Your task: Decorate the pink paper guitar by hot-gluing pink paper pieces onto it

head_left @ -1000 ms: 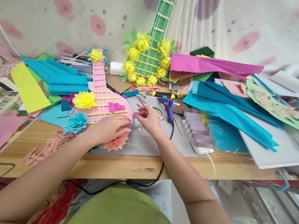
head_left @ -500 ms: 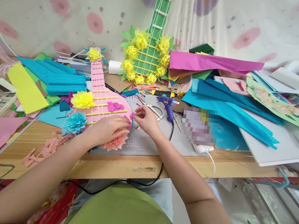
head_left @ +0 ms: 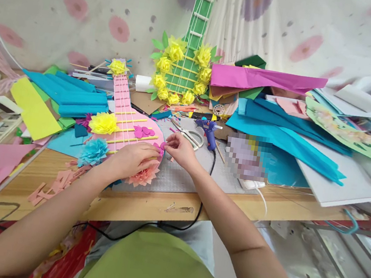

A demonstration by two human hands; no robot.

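A pink paper guitar (head_left: 150, 127) with white strings and yellow strips lies on the mat in front of me. My left hand (head_left: 136, 157) rests over its lower right side, fingers bent and close together at a small magenta paper piece (head_left: 161, 146). From the other side, my right hand (head_left: 181, 151) pinches the same piece between thumb and fingers at the guitar's edge. Other magenta paper pieces (head_left: 143, 133) sit on the guitar body. A yellow paper flower (head_left: 103, 123), a blue one (head_left: 93, 153) and a coral one (head_left: 143, 174) border it; my left hand partly covers the coral flower.
Scissors (head_left: 191, 136) and a blue glue gun (head_left: 211, 136) lie on the grey cutting mat (head_left: 180, 173) to the right. Behind stands a green paper guitar (head_left: 195, 38) with yellow flowers. Blue paper (head_left: 288, 126) is piled at right, coral scraps (head_left: 55, 184) at left.
More of the magenta piece shows between my fingertips. My hands stay in nearly the same place, and the guitar has not visibly moved.
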